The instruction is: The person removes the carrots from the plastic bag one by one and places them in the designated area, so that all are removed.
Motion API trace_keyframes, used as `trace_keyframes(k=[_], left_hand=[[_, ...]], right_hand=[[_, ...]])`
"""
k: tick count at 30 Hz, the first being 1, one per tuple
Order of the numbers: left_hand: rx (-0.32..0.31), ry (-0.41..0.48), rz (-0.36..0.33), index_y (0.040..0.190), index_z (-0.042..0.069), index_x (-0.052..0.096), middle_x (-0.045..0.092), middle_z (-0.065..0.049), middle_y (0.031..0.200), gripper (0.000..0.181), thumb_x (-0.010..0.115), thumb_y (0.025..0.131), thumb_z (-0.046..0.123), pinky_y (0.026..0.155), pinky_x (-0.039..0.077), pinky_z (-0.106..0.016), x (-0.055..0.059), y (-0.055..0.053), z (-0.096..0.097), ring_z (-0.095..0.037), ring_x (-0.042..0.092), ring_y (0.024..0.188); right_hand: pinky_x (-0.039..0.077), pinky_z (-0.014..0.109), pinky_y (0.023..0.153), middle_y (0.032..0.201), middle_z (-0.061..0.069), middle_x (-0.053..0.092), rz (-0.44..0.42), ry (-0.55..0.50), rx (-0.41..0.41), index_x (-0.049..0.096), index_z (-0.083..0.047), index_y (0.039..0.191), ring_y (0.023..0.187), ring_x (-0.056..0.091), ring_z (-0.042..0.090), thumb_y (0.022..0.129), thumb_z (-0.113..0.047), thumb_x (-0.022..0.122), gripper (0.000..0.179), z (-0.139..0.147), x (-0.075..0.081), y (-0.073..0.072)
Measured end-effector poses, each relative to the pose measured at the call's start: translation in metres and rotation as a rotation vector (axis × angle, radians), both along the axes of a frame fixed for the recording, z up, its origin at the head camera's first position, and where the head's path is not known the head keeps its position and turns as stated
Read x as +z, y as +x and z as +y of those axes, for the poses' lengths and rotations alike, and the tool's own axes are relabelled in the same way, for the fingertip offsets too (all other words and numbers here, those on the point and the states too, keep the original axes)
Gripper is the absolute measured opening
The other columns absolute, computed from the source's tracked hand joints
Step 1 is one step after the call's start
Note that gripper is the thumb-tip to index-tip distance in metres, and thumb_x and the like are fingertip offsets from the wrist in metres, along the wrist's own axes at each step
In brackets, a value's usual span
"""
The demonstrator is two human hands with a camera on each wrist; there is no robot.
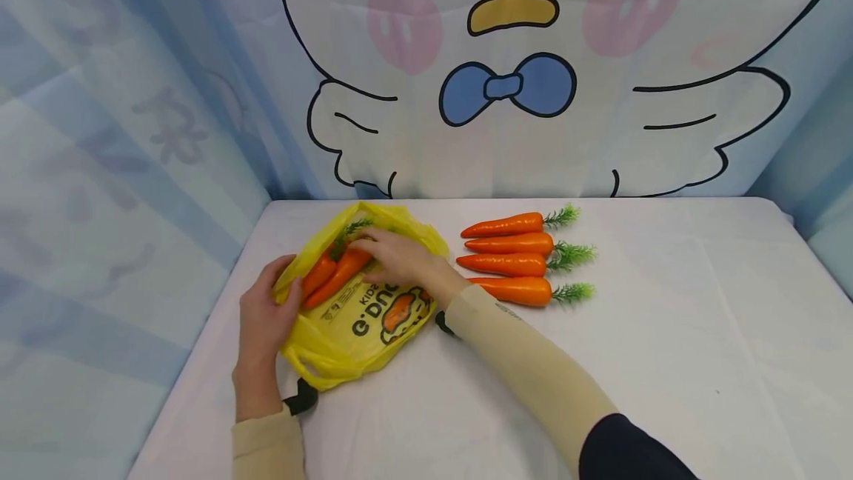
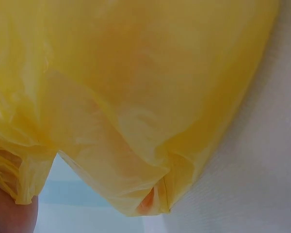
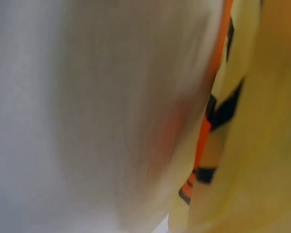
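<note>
A yellow plastic bag with black print lies on the left of the table, its mouth spread wide. My left hand grips the bag's left edge, thumb inside the rim. Two orange carrots lie slanted in the mouth; the nearer carrot has its thick end between the fingers and thumb of my right hand. Green leaves show just beyond those fingers. In the left wrist view the yellow plastic fills most of the picture, with a fingertip at the lower left.
Several carrots with green tops lie in a row right of the bag, tips pointing left; my right forearm passes close by the nearest. A white cloth covers the table. Behind stands a curtain with a cartoon bird.
</note>
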State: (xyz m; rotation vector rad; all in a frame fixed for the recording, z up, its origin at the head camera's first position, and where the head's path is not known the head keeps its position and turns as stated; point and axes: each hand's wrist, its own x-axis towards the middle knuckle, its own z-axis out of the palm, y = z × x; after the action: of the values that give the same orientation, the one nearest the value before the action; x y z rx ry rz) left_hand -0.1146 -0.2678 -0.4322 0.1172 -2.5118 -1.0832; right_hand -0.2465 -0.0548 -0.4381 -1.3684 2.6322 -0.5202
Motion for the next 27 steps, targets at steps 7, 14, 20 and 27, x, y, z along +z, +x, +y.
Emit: trace_keyframes(k=[7,14,20,27], left_hand=[[0.014,-0.008,-0.029,0.140,0.008,0.056,0.060,-0.013,0.137,0.039,0.061,0.101,0.012,0.109,0.042,-0.051,0.0025,0.0009,0.0037,-0.032,0.054,0.125],[0.018,-0.017,-0.022,0.140,0.008,0.056,0.059,-0.013,0.138,0.039,0.060,0.102,0.012,0.107,0.043,-0.051,0.0046,0.0023,0.0042,-0.032,0.054,0.125],[0.030,-0.008,-0.044,0.141,0.010,0.055,0.058,-0.012,0.139,0.040,0.060,0.102,0.013,0.107,0.044,-0.051,0.0055,0.0029,0.0043,-0.031,0.053,0.126],[0.026,0.004,-0.047,0.141,0.010,0.055,0.059,-0.012,0.139,0.040,0.060,0.101,0.012,0.108,0.043,-0.050,0.0037,0.0039,0.0050,-0.030,0.053,0.127]], right_hand=[[0.029,0.032,0.117,0.155,0.011,0.035,0.066,0.067,0.003,0.045,-0.014,0.153,0.136,0.041,0.025,0.097,-0.032,0.069,0.064,-0.0012,-0.0001,0.0022],[0.024,0.032,0.119,0.150,0.008,0.046,0.106,0.115,0.005,0.050,-0.010,0.147,0.139,0.040,0.023,0.098,-0.030,0.069,0.056,-0.0026,0.0023,0.0048],[0.035,0.031,0.110,0.135,0.006,0.050,0.117,0.120,0.020,0.057,-0.016,0.141,0.121,0.048,0.022,0.096,-0.034,0.071,0.051,0.0003,0.0031,0.0057],[0.036,0.025,0.109,0.131,0.002,0.055,0.072,0.106,0.038,0.062,-0.012,0.133,0.119,0.050,0.017,0.093,-0.029,0.075,0.046,0.0023,0.0023,0.0063]])
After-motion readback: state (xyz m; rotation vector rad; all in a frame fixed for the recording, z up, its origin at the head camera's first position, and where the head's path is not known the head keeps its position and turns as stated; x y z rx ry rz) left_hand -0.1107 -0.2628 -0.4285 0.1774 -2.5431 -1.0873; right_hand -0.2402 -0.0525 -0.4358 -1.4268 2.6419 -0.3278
